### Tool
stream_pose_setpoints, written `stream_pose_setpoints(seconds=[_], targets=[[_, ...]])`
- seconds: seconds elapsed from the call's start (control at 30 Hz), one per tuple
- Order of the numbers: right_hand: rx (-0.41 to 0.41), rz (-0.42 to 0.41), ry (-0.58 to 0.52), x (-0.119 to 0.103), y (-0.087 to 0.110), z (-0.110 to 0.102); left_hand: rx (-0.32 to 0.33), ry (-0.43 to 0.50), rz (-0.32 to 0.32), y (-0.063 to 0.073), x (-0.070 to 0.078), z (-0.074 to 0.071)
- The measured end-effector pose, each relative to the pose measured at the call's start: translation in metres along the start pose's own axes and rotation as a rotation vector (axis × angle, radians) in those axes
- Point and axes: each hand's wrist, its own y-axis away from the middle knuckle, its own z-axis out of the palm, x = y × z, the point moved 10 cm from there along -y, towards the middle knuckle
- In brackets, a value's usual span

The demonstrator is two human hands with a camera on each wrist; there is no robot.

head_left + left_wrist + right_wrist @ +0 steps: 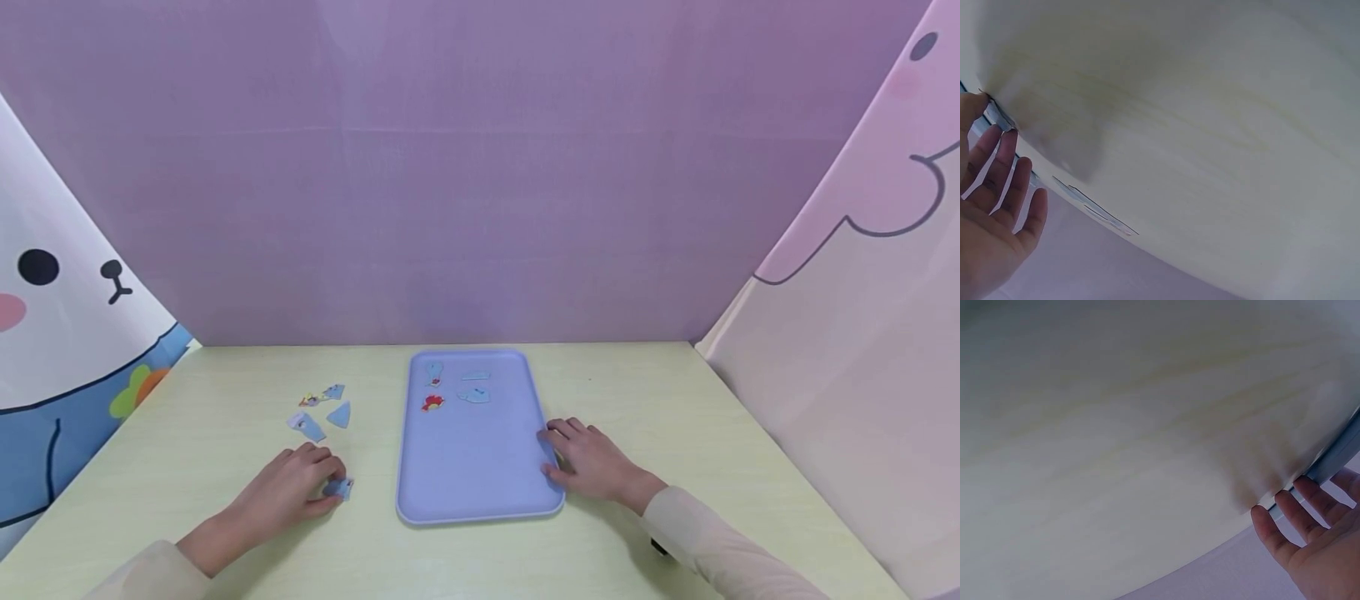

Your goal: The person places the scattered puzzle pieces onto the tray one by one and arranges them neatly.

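Note:
My left hand (288,487) is low over the table, left of the tray. It pinches a small blue puzzle piece (342,488) between thumb and fingertips; in the left wrist view, that piece (1000,116) appears edge-on. My right hand (592,462) rests at the right rim of the lavender-blue tray (480,483), thumb and fingertips touching the rim. In the right wrist view its fingers (1316,497) look fairly straight against the tray's edge. Several flat pieces lie in the tray's upper left, among them a red-and-yellow piece (432,403) and a pale blue piece (474,396).
Beyond my left hand lie several loose pieces: a blue triangle (340,414), a long blue piece (307,426), a yellowish piece (311,400) and a small blue one (334,391). A purple cloth (450,208) hangs behind the pale table (360,558), with printed cloths at both sides.

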Motion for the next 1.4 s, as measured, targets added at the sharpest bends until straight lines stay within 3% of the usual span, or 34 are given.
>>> stream_pose_setpoints(seconds=[0.8, 1.13, 1.4], targets=[[-0.025, 0.013, -0.021, 0.002, 0.0, 0.003, 0.017, 0.004, 0.086, -0.002, 0.005, 0.0], [-0.003, 0.009, -0.025, 0.001, 0.001, 0.001, 0.121, 0.012, 0.158, -0.007, 0.008, -0.009], [-0.015, 0.017, -0.029, 0.002, 0.0, 0.003, 0.143, 0.023, 0.164, -0.019, 0.006, -0.008]])
